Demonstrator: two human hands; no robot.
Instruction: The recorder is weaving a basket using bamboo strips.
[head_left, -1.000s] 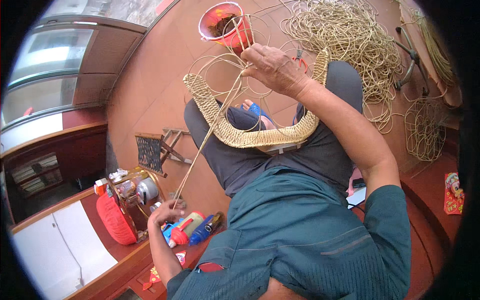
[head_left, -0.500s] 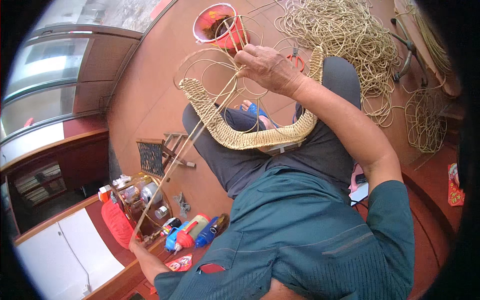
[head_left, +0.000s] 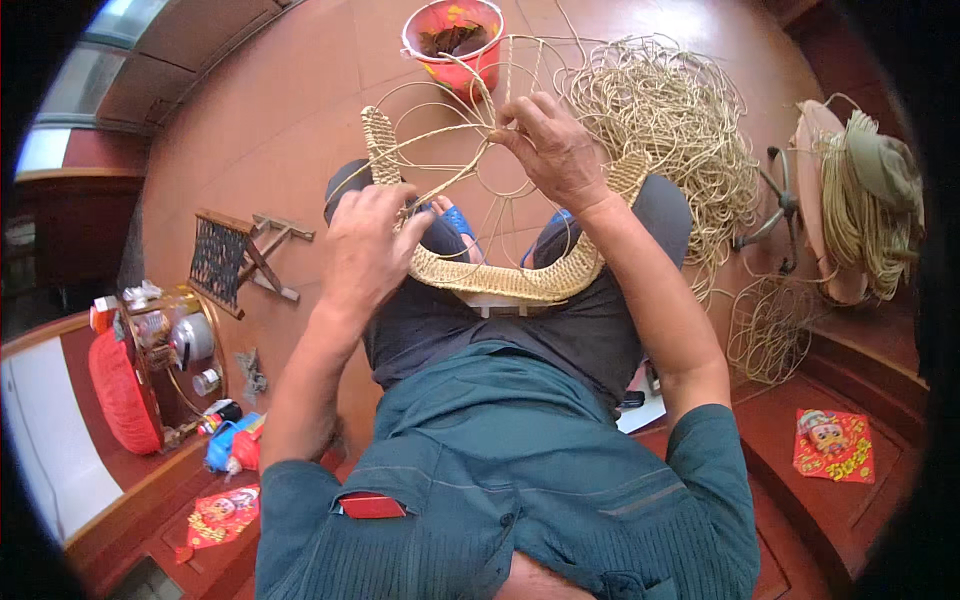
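My right hand (head_left: 555, 150) is up at the top middle, finger and thumb closed on pale cord strands (head_left: 485, 120) where they meet above my lap. My left hand (head_left: 372, 240) is over my left knee, fingers closed on cord at the left side of the work. A U-shaped woven straw band (head_left: 495, 282) lies across my thighs, its two arms pointing away from me, with loops of cord rising inside it and above it. My feet in blue sandals (head_left: 452, 220) show through the loops.
Beyond are a red bucket (head_left: 470, 70) with dark contents and a large heap of cord (head_left: 680, 130). At right are a metal stand (head_left: 783, 210) and hanging bundles (head_left: 870, 230). At left are a folding stool (head_left: 220, 260), a red cushion-like object (head_left: 120, 390) and flasks (head_left: 230, 445).
My left hand has come up from the lower left to the woven piece, and the long taut strands are drawn in there. My view has shifted, showing more on the right.
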